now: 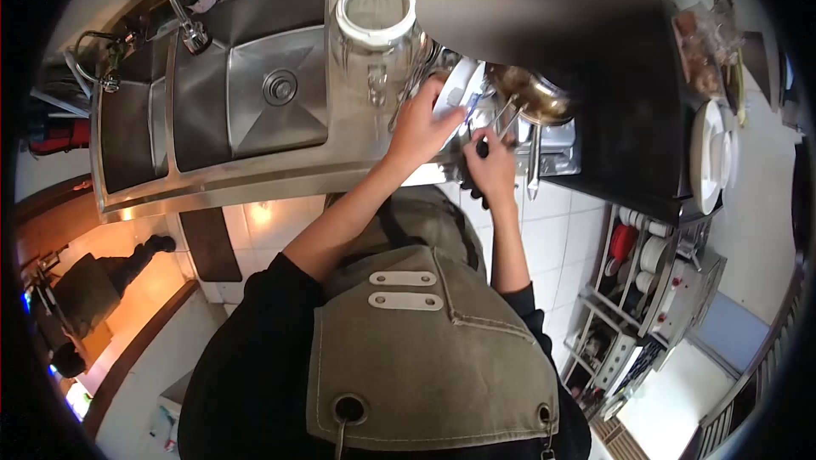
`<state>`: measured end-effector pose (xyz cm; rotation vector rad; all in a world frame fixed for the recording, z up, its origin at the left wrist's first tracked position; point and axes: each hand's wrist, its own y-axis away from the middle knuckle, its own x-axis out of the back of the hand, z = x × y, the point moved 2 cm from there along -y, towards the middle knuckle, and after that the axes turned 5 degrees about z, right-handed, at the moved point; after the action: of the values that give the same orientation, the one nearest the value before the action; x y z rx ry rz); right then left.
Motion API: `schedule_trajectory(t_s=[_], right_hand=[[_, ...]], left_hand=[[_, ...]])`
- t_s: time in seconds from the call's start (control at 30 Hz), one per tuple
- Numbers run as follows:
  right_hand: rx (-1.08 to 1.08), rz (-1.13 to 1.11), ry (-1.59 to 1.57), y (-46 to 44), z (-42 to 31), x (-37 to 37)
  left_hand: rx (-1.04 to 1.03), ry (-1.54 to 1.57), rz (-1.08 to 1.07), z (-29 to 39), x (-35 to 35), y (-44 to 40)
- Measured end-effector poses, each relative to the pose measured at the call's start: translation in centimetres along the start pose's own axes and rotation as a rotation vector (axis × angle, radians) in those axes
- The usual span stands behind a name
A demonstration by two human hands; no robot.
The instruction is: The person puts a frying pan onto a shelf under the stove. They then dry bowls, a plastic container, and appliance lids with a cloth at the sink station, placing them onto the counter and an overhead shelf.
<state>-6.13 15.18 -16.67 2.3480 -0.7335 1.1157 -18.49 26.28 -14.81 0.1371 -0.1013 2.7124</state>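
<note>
My left hand (416, 130) grips a white dish (453, 95), which is tilted over the counter. Close by on the right, my right hand (493, 169) is closed round a black handle (482, 148); what the handle belongs to is partly hidden. Just beyond my right hand are shiny metal pans (546, 101), one with its long handle pointing toward me. A large clear jar (376, 56) with a white rim stands left of the dish. Metal utensils lie crowded behind and between my hands, too cluttered to tell apart.
To the left are steel sink basins (255, 112) with a faucet (194, 35). A dark counter (625, 112) on the right bears white plates (707, 154). Rack shelves (629, 265) hold dishes below it. Another person (93, 290) is at far left. A blurred patch hides the top middle.
</note>
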Motion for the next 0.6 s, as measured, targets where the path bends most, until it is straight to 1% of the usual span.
schedule_trajectory(t_s=[0.03, 0.1, 0.13, 0.17, 0.2, 0.23, 0.33, 0.4, 0.43, 0.47, 0.5, 0.57, 0.6], right_hand=[[0.007, 0.011, 0.01, 0.2, -0.4, 0.0], [-0.04, -0.03, 0.009, 0.0, -0.2, -0.4], [-0.02, -0.017, 0.0, -0.1, -0.4, -0.4], [0.0, -0.003, -0.006, 0.1, -0.5, -0.5], [-0.035, -0.019, -0.002, 0.0, -0.6, -0.6], [-0.051, -0.021, -0.006, 0.1, -1.0, -0.5], [-0.056, -0.006, -0.05, 0.1, -1.1, -0.5], [-0.024, 0.01, -0.037, 0.3, 0.1, -1.0], [-0.008, 0.027, -0.034, 0.6, -0.4, -0.5], [-0.026, 0.058, -0.109, 1.1, -0.6, 0.5], [-0.101, 0.043, -0.107, 1.2, -0.5, 1.3], [-0.075, 0.118, -0.31, 1.2, 0.5, 2.8], [-0.15, 0.118, -0.51, 0.8, 1.1, 3.7]], left_hand=[[0.042, 0.09, -0.013, 0.2, 0.1, -0.1], [0.123, 0.148, -0.052, 1.2, 0.5, -0.1], [0.114, 0.15, -0.068, 1.7, 0.8, -0.4], [0.151, 0.216, -0.057, 2.1, 1.1, -0.5], [0.184, 0.281, -0.045, 2.6, 1.4, -0.9], [0.19, 0.396, -0.039, 3.5, 1.7, -1.2], [0.121, 0.471, -0.049, 4.6, 1.9, -2.2], [0.29, 0.572, -0.043, 4.9, 2.1, -2.6], [0.271, 0.569, -0.054, 5.1, 2.3, -2.8], [0.285, 0.572, -0.076, 5.1, 2.5, -2.9], [0.301, 0.573, -0.097, 5.4, 2.7, -3.0], [0.287, 0.576, -0.092, 5.9, 3.0, -3.3], [0.279, 0.58, -0.06, 5.8, 3.0, -3.4]])
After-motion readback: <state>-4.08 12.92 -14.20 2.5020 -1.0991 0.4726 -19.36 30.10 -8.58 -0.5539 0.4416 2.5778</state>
